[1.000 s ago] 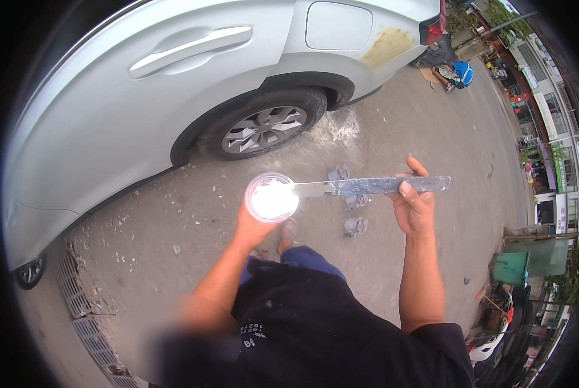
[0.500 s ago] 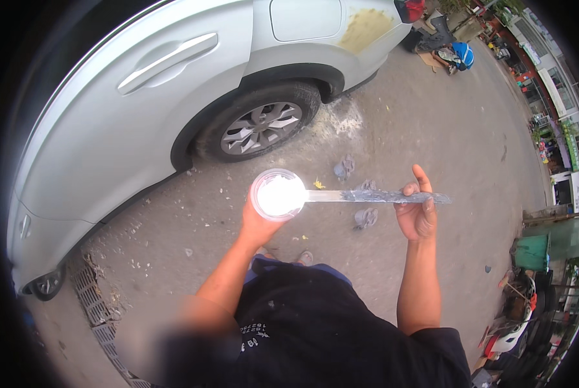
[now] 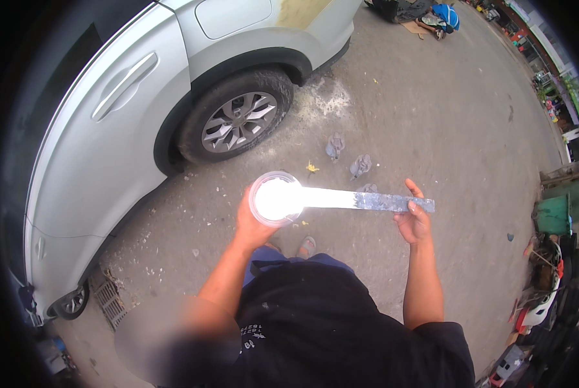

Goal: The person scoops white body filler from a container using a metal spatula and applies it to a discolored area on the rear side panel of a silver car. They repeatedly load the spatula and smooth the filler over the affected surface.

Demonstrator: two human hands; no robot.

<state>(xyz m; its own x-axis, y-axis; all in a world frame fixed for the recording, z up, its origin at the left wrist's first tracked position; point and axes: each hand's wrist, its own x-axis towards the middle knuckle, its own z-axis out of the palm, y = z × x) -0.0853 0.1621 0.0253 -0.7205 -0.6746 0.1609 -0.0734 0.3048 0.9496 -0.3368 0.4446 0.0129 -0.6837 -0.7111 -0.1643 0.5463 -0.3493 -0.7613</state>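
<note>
The left hand (image 3: pixel 245 223) curls round a cup (image 3: pixel 254 205) above the pavement (image 3: pixel 445 116), its fingers partly hidden; the contents glare white. The right hand (image 3: pixel 415 223) pinches a blade (image 3: pixel 383 201) near its grey end, thumb on top, one finger raised past it. The blade's white end reaches the cup, though glare hides whether they touch. Beyond, grey lumps (image 3: pixel 360 166) and a leaf (image 3: pixel 312 167) lie near a car (image 3: pixel 108 161); a bin (image 3: pixel 553 215) stands by the pavement's right edge.
</note>
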